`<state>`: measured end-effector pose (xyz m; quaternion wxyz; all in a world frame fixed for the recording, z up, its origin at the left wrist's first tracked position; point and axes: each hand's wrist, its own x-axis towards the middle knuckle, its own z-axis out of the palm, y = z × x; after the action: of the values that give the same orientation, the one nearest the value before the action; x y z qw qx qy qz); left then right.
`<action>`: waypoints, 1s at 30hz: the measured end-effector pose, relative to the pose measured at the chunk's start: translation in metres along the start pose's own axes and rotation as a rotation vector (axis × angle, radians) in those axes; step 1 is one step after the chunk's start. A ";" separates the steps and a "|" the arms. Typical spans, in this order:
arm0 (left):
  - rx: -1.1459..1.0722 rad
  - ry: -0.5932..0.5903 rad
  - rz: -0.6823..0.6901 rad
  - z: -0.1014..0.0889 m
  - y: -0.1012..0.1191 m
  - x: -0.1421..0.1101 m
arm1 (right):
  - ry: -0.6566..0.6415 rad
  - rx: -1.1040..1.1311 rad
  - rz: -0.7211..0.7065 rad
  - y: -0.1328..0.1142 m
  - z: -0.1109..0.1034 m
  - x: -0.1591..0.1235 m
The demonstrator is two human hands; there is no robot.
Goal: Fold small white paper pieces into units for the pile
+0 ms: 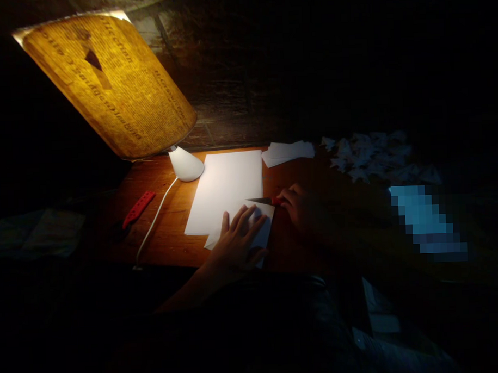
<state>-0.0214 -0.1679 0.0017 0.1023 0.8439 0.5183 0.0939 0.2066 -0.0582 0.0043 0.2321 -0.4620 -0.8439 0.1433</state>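
Under the lamp, my left hand (242, 238) lies flat with fingers spread on a folded sheet of paper (266, 210). My right hand (296, 209) is closed round the red handle of a knife (261, 200). Its dark blade points left, along the upper edge of the folded sheet; whether it is inside the fold I cannot tell. Behind and partly beneath the folded sheet lies a stack of white paper (232, 179). Much of my right hand is in shadow.
A lamp with a printed yellow shade (115, 88) and white base (186, 165) stands at the left, its cord (155, 211) running forward. Also there: a red-handled tool (139, 208), paper strips (288, 151), folded paper pieces (370, 155) and a pixelated bluish patch (425, 218).
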 end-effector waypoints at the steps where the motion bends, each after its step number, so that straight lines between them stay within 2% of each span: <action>1: -0.001 0.003 0.002 0.001 -0.001 0.000 | 0.014 -0.011 0.019 0.001 -0.001 -0.001; 7: 0.008 0.025 0.025 0.006 -0.005 0.000 | -0.016 0.034 -0.007 -0.005 -0.004 -0.001; 13: 0.005 0.009 0.015 0.003 -0.002 -0.001 | -0.069 0.077 -0.051 -0.013 0.003 0.015; 18: -0.011 0.014 0.016 0.006 -0.005 -0.001 | -0.061 0.073 -0.054 -0.011 0.010 0.018; 23: -0.001 0.017 0.023 0.008 -0.006 -0.001 | 0.006 0.034 0.000 -0.010 0.010 0.012; 30: 0.003 0.012 0.042 0.007 -0.006 0.000 | -0.063 0.025 -0.043 -0.020 0.007 0.019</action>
<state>-0.0249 -0.1656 -0.0063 0.0958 0.8541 0.5013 0.1005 0.1798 -0.0524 0.0120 0.2143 -0.4360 -0.8586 0.1635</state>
